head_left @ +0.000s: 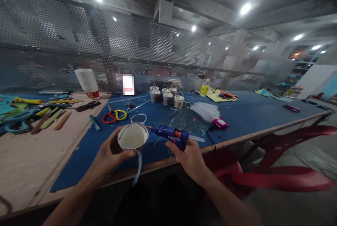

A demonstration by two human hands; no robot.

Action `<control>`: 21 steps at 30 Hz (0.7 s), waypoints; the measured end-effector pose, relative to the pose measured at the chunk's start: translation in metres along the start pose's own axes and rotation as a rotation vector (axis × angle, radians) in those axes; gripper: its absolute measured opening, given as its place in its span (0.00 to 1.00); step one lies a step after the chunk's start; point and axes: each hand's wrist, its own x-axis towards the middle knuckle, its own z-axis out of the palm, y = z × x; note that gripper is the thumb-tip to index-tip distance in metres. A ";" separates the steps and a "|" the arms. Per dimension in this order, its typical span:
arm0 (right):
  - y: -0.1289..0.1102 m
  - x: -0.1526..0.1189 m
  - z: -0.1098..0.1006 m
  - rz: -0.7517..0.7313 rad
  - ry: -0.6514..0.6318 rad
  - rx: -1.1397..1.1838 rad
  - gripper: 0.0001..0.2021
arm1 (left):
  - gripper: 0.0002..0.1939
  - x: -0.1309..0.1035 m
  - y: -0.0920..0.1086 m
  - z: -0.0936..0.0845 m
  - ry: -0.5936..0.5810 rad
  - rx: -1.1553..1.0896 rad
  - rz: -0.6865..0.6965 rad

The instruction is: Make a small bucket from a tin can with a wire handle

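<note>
A white paper cup is tilted with its mouth toward me, and my left hand is wrapped round its side. String or a strip runs along its rim, and a pale strip hangs below it. My right hand grips a blue hot glue gun by its handle. The gun's nozzle points left and is at the cup's right rim; whether it touches cannot be made out. A clear glue stick sticks out of the gun's back.
Several small handled baskets stand at the back. Red-and-yellow-handled pliers and a white ring lie behind the cup. A bag of glue sticks lies right; stacked cups stand left. A red chair adjoins the table's right edge.
</note>
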 end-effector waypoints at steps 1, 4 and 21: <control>0.000 0.000 0.000 0.008 -0.002 0.009 0.22 | 0.39 0.000 0.000 0.000 0.003 -0.001 0.000; 0.000 -0.001 -0.001 0.014 -0.004 0.021 0.21 | 0.38 0.001 -0.002 -0.001 0.006 -0.017 -0.003; 0.003 -0.013 -0.004 0.041 0.011 0.023 0.20 | 0.40 0.008 -0.009 -0.008 -0.046 0.021 -0.013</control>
